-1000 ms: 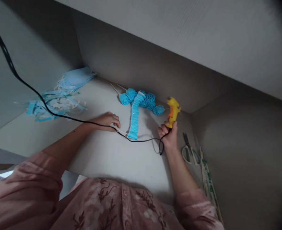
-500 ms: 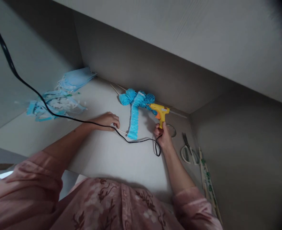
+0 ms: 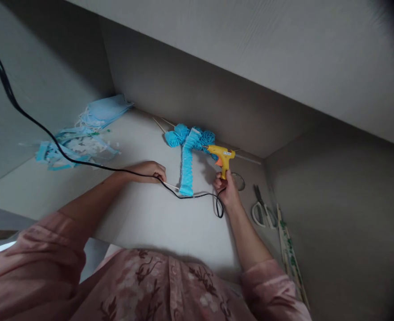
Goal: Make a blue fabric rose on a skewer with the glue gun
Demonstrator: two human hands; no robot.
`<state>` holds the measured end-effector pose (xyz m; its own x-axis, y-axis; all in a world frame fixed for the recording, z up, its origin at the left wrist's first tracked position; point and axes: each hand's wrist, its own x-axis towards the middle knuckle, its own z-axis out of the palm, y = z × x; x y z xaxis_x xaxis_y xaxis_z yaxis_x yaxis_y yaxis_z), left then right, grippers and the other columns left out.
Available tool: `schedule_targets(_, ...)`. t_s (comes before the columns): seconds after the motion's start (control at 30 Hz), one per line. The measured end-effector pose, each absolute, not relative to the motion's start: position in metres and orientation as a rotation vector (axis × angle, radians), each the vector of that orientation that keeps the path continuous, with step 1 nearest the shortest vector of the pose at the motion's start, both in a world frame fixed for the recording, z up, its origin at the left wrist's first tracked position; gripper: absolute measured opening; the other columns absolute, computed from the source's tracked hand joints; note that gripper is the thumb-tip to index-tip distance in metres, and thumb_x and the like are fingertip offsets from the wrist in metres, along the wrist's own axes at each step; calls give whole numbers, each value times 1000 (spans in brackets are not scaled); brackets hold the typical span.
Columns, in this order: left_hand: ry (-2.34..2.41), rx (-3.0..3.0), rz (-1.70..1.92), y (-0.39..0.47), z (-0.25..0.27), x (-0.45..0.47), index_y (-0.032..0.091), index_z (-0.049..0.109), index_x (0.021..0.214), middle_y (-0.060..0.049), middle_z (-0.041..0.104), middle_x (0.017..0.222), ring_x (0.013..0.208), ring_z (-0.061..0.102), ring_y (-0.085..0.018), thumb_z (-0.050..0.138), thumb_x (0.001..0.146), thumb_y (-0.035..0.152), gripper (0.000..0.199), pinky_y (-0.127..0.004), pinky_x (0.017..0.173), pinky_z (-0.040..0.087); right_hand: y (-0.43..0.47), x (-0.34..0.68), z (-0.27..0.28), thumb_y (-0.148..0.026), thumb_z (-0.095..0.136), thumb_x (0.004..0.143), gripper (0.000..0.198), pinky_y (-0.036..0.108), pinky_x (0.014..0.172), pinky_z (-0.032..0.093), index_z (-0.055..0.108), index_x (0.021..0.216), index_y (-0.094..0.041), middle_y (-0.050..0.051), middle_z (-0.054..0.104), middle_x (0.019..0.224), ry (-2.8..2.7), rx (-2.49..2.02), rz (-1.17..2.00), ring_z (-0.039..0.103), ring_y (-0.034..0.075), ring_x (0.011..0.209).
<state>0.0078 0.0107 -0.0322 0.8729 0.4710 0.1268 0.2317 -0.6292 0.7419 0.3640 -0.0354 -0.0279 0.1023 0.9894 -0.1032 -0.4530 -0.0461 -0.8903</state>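
My right hand (image 3: 226,187) is closed around the handle of a yellow glue gun (image 3: 223,156) with an orange trigger, its nozzle pointing left. My left hand (image 3: 153,170) pinches a thin stick (image 3: 170,184), whose far end meets the lower end of a pleated blue strip (image 3: 186,171). That strip stretches up the tabletop, its top end lying over or against several blue rolled flowers (image 3: 173,138) on sticks. The glue gun's black cord (image 3: 113,169) passes over my left hand and loops below my right wrist.
White-handled scissors (image 3: 264,213) and a tape roll (image 3: 238,181) lie at the right, near green-wrapped sticks (image 3: 289,249). Blue and white scraps (image 3: 80,147) and a stack of face masks (image 3: 106,110) are on the left. Walls (image 3: 183,84) enclose the table, with a panel (image 3: 250,40) overhead.
The stick and the strip's lower end have shifted very slightly. My right hand keeps the glue gun in nearly the same place; the whole view has moved a little.
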Motion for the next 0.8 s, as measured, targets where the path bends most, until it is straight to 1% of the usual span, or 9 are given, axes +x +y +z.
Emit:
schedule_targets(0.13,503,2188,345,10,-27,6,18,79,91,-5,69,83,70,61,-13,68,97,44,29,-20,66,42,-36,364,-27,-57,89,69,46,18,43,38,63,87,-24,-6,64,66,-733,-959,1377,47,5,47)
schedule_targets(0.23,500,2165,321,8,-20,7,16,79,94,-5,69,85,72,61,-13,66,97,46,33,-19,67,43,-37,365,-26,-57,87,73,44,17,43,38,60,84,-24,-7,63,66,-751,-938,1374,47,5,47)
schedule_targets(0.33,537,2181,353,7,-19,9,14,77,92,-5,67,84,69,58,-12,65,97,44,33,-19,65,42,-40,367,-24,-58,83,78,44,19,43,38,56,76,-23,-6,58,63,-757,-895,1392,44,6,47)
schedule_targets(0.43,562,2225,395,9,-23,9,14,76,90,-4,65,80,67,56,-12,65,95,40,28,-19,63,40,-45,371,-20,-62,75,83,49,21,44,39,51,67,-23,-6,47,55,-799,-840,1450,38,8,44)
schedule_targets(0.5,565,2270,395,10,-26,9,14,76,90,-4,65,80,67,57,-12,65,94,33,22,-19,63,40,-48,373,-19,-65,74,81,51,23,46,41,50,63,-23,-7,39,50,-848,-814,1481,35,8,43)
schedule_targets(0.57,586,2323,382,12,-29,8,15,77,90,-3,67,81,67,57,-12,64,93,28,18,-19,63,39,-49,374,-21,-67,77,76,53,24,47,41,50,61,-23,-7,36,47,-904,-825,1501,35,8,43)
schedule_targets(0.67,619,2392,354,13,-31,8,17,78,90,-2,69,82,67,58,-11,61,93,24,18,-20,64,39,-48,372,-26,-67,79,73,53,25,45,40,53,59,-23,-4,42,47,-973,-922,1475,40,10,45)
schedule_targets(0.8,609,2410,352,14,-32,8,17,78,91,-2,70,82,69,59,-11,61,92,23,18,-19,66,39,-46,369,-28,-63,82,72,47,25,44,39,59,66,-22,-2,55,55,-985,-1018,1402,45,9,47)
